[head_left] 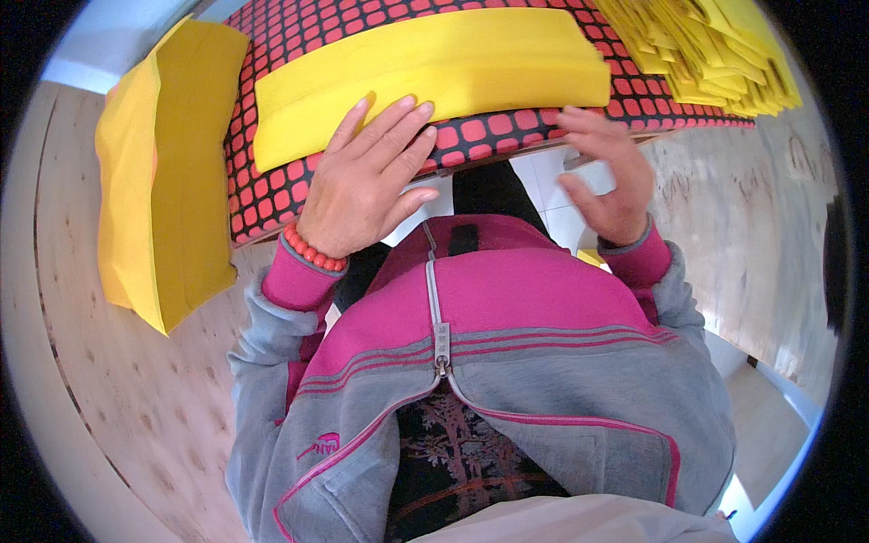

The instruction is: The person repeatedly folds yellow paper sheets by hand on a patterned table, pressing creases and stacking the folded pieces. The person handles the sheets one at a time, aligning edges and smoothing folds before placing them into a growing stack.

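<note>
A long strip of yellow fabric [471, 68] lies folded flat across a padded surface with a red and black check cover [262, 204]. My left hand [362, 176] rests with its fingers spread on the near edge of the strip, palm down; a red bead bracelet circles that wrist. Just off the strip's near right edge is my right hand [608, 172], fingers apart and slightly blurred, holding nothing. Its fingertips are close to the fabric, and I cannot tell whether they touch it.
Another yellow fabric piece [172, 181] lies at the left, partly over a wooden board [136, 389]. At the far right is a pile of several yellow folded pieces [715, 54]. A second wooden panel [733, 208] stands right of my right hand.
</note>
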`<state>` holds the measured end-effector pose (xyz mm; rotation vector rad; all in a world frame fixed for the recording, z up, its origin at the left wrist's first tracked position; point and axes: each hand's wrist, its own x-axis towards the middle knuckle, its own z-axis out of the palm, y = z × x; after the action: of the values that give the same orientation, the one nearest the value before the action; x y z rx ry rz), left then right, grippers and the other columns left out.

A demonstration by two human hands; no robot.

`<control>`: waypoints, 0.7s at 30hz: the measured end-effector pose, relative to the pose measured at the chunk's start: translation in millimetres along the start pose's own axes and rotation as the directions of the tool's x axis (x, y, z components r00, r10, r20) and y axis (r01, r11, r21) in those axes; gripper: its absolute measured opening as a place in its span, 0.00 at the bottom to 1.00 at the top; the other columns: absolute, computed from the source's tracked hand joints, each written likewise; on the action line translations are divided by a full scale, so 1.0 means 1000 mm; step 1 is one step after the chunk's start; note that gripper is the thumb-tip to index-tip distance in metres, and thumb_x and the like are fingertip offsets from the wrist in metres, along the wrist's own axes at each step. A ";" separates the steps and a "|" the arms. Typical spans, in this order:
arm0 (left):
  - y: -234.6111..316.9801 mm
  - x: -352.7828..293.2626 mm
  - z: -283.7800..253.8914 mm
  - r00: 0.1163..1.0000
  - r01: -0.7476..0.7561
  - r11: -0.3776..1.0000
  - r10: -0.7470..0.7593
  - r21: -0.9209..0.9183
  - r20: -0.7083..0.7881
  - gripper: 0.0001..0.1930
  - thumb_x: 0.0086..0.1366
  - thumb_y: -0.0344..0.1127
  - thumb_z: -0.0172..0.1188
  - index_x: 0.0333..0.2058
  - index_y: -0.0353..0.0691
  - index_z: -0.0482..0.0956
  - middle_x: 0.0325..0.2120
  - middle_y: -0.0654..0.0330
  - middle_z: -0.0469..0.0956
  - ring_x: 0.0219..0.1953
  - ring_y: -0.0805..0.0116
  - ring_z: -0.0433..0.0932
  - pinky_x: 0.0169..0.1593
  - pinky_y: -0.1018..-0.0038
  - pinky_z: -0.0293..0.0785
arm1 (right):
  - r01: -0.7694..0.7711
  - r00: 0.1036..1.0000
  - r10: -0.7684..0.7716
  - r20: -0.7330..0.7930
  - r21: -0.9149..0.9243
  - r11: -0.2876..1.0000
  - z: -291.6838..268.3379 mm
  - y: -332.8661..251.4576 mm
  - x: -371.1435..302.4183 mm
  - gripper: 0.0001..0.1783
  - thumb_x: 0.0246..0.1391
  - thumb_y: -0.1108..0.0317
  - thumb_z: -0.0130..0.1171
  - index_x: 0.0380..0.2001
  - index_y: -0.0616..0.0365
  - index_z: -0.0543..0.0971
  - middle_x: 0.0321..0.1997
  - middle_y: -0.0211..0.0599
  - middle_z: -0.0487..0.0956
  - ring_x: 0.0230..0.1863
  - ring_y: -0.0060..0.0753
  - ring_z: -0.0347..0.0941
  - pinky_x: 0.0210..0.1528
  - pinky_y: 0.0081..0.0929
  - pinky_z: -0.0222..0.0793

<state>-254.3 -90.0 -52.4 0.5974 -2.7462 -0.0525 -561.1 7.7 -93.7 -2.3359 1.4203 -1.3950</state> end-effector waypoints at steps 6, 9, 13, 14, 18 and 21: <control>0.000 0.005 0.002 1.000 0.021 0.999 -0.021 0.038 0.000 0.30 0.58 0.48 0.67 0.57 0.39 0.77 0.64 0.53 0.70 0.69 0.55 0.66 0.72 0.51 0.55 | 0.070 0.995 -0.049 0.092 -0.243 0.967 0.013 0.003 0.004 0.31 0.48 0.59 0.73 0.54 0.57 0.77 0.62 0.44 0.77 0.64 0.50 0.73 0.64 0.48 0.69; -0.001 0.005 0.003 0.999 0.036 0.998 -0.037 0.046 0.008 0.32 0.58 0.48 0.67 0.59 0.40 0.76 0.65 0.53 0.69 0.69 0.55 0.65 0.72 0.51 0.55 | 0.056 0.994 -0.031 0.103 -0.250 0.967 0.015 0.007 0.008 0.32 0.49 0.59 0.72 0.56 0.57 0.77 0.64 0.45 0.76 0.65 0.50 0.71 0.65 0.49 0.67; 0.001 0.008 0.006 0.999 0.040 0.999 -0.040 0.028 0.023 0.33 0.58 0.49 0.67 0.60 0.40 0.74 0.66 0.53 0.67 0.69 0.54 0.64 0.72 0.51 0.55 | 0.047 0.994 -0.021 0.109 -0.242 0.969 0.016 0.009 0.007 0.32 0.49 0.58 0.72 0.56 0.57 0.76 0.64 0.44 0.76 0.65 0.50 0.71 0.66 0.49 0.66; 0.001 0.008 0.007 0.998 0.042 0.999 -0.043 0.018 0.036 0.34 0.59 0.49 0.66 0.62 0.41 0.73 0.67 0.53 0.66 0.70 0.54 0.64 0.72 0.51 0.54 | 0.044 0.994 -0.018 0.108 -0.245 0.969 0.017 0.009 0.007 0.32 0.49 0.58 0.72 0.57 0.57 0.76 0.64 0.44 0.76 0.65 0.50 0.71 0.66 0.49 0.65; 0.002 0.009 0.013 0.998 0.050 0.999 -0.050 -0.002 0.037 0.36 0.60 0.50 0.66 0.64 0.41 0.70 0.67 0.52 0.65 0.70 0.53 0.64 0.72 0.51 0.54 | 0.028 0.992 0.007 0.130 -0.268 0.963 0.018 0.011 0.007 0.32 0.50 0.58 0.72 0.57 0.57 0.76 0.64 0.43 0.76 0.65 0.50 0.71 0.67 0.50 0.63; 0.002 0.006 0.015 0.996 0.091 0.996 -0.090 -0.013 0.019 0.36 0.60 0.51 0.66 0.64 0.40 0.70 0.67 0.51 0.65 0.69 0.52 0.64 0.71 0.51 0.55 | 0.043 0.991 -0.007 0.133 -0.275 0.961 0.018 0.010 0.009 0.32 0.49 0.59 0.72 0.58 0.56 0.76 0.64 0.43 0.76 0.65 0.50 0.71 0.67 0.50 0.63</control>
<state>-264.9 -91.2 -64.6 0.7208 -2.7325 -0.0984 -553.8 -11.2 -103.3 -2.5642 1.6455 -1.0831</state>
